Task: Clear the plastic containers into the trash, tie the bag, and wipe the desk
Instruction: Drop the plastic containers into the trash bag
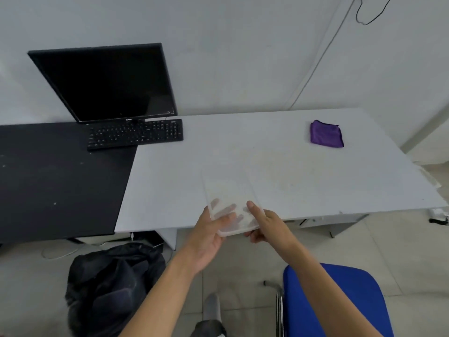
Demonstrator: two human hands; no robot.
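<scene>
- Left hand [209, 239] and right hand [269, 227] both curled round near end of clear container [229, 190], long axis pointing away.
- Trash bag [111, 283] down-left, on left hand's side.

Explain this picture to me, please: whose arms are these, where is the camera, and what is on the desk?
There is no machine here. A person wears a camera on the head, and it looks down at their own arms. The left hand and right hand together hold a clear plastic container at the near edge of the white desk. A folded purple cloth lies at the far right of the desk. A black keyboard sits to the left, in front of a dark monitor. On the floor are a black trash bag and a blue chair.
</scene>
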